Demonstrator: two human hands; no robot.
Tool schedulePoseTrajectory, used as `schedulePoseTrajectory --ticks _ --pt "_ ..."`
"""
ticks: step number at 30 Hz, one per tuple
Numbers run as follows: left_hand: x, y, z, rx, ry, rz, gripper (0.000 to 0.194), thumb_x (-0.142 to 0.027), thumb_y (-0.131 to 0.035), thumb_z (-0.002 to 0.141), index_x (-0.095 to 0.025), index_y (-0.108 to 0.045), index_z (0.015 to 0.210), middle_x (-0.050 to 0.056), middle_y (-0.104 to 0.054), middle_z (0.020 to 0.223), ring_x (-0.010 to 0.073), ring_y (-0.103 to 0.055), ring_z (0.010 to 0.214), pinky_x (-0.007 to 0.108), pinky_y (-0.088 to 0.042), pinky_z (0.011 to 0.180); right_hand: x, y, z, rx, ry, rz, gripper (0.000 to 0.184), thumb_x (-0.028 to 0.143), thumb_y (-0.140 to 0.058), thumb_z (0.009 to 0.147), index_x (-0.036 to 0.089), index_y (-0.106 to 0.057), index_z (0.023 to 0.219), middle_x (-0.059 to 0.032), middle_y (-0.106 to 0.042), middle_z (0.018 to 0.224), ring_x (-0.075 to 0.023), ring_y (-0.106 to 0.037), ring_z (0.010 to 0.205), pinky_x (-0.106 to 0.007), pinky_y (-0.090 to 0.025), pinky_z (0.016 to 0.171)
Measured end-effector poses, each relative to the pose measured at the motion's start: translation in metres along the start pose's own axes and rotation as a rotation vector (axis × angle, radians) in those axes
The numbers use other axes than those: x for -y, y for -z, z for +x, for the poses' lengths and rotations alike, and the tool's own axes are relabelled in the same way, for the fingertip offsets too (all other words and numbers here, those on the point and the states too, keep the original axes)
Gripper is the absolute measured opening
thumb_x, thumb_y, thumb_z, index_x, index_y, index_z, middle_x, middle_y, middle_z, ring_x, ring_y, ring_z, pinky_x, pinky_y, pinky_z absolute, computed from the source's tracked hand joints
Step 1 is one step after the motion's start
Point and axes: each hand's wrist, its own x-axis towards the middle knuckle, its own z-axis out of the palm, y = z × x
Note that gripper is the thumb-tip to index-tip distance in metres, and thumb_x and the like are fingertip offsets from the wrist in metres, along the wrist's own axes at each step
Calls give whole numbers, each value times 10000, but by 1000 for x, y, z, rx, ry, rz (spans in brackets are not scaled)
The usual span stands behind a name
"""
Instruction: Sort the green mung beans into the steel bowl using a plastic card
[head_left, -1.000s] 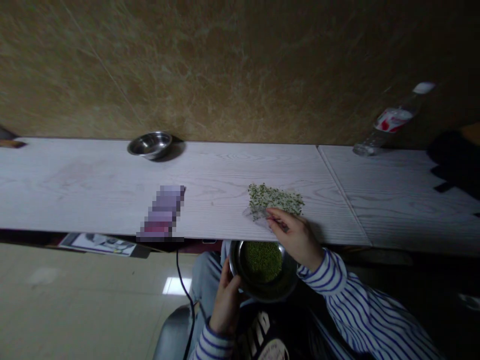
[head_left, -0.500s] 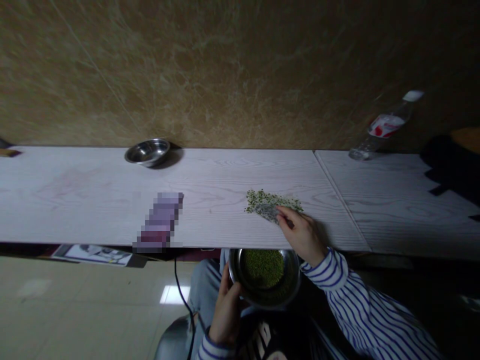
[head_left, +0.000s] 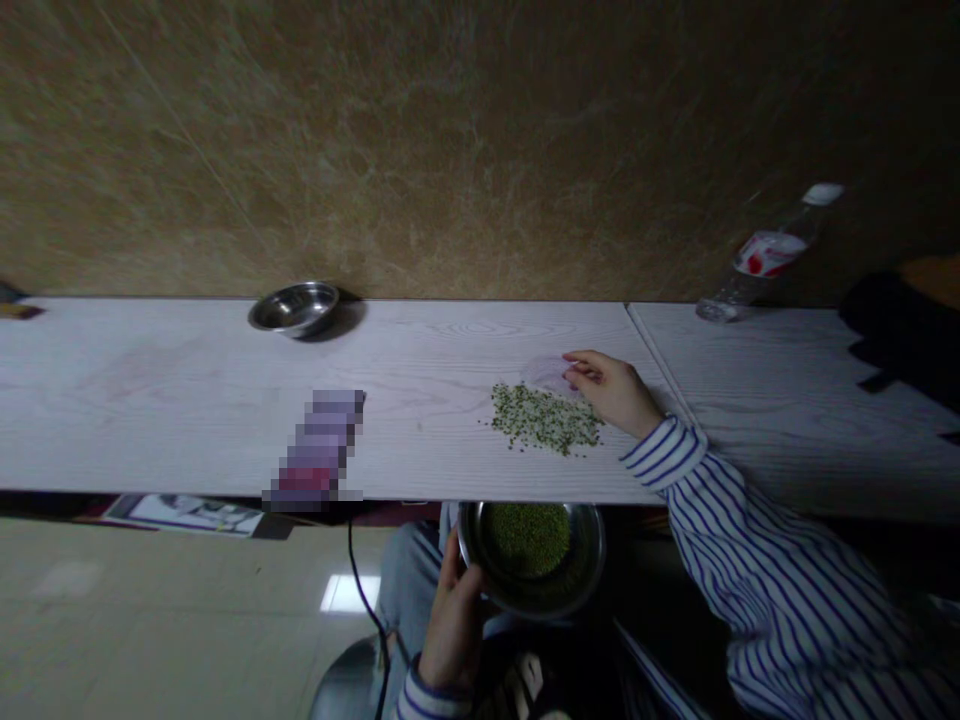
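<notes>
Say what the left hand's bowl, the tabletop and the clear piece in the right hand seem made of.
Bowl: likely polished stainless steel; its wall gleams silvery.
Tabletop: pale wood or wood-look laminate, seemingly matte; the grain lines fit either.
Clear piece: probably thin plastic, as the tabletop shows through; its finish is too blurred to judge.

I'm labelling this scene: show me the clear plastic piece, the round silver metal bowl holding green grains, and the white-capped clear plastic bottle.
Clear plastic piece (head_left: 546, 374): head view, its middle.
Round silver metal bowl (head_left: 586, 541): head view, right inner wall.
White-capped clear plastic bottle (head_left: 770, 254): head view, its label.
</notes>
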Motion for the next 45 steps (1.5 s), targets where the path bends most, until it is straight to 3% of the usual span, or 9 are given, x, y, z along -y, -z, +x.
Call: schedulePoseTrajectory --ticks 6,14,21,26,32,36,45 --pt "1 3 2 -25 -12 12 825 -204 -685 734 -244 -394 1505 69 -658 1049 151 -543 730 271 -485 644 -11 -26 62 194 -74 187 251 100 -638 791 154 -716 1024 -45 -747 812 -140 -684 655 -268 -566 653" --pt "-3 4 -3 -67 3 -11 882 -220 -691 704 -238 -379 1528 90 -700 1061 187 -597 765 315 -509 672 -1 -65 98 491 -63 260 209 125 -697 770 156 -721 976 -9 -706 709 -107 -614 596 -221 -515 594" --pt "-1 7 0 -78 -9 -24 905 -240 -730 673 -284 -416 1521 101 -661 1268 200 -621 857 280 -491 671 9 -69 94 767 -47 289 257 152 -691 752 146 -738 1004 -9 -711 736 -110 -602 635 -227 -484 621" --pt "-3 6 1 -64 -16 -14 923 -222 -697 683 -247 -365 1545 82 -701 1050 182 -584 754 298 -488 645 11 -66 89 883 -48 305 265 196 -706 736 148 -743 994 -17 -715 773 -121 -620 700 -240 -488 674" --pt "-5 0 -3 -28 -2 -19 903 -202 -685 699 -254 -350 1537 105 -662 1187 196 -595 816 350 -519 720 13 -59 86 1008 -12 269 264 225 -731 737 155 -751 991 -12 -709 795 -131 -609 750 -278 -478 756" --pt "-6 -5 -5 -36 -3 -27 890 -218 -699 686 -247 -374 1514 72 -683 1007 184 -582 736 332 -510 671 16 -52 77 1032 2 253 260 226 -724 761 161 -753 1012 -20 -719 830 -141 -620 788 -303 -477 804" --pt "-9 -11 -8 -20 4 -37 866 -193 -683 663 -250 -401 1479 22 -664 913 156 -550 727 278 -479 661 24 -35 59 1022 46 219 221 163 -690 788 168 -766 995 -31 -750 858 -144 -650 813 -303 -489 834"
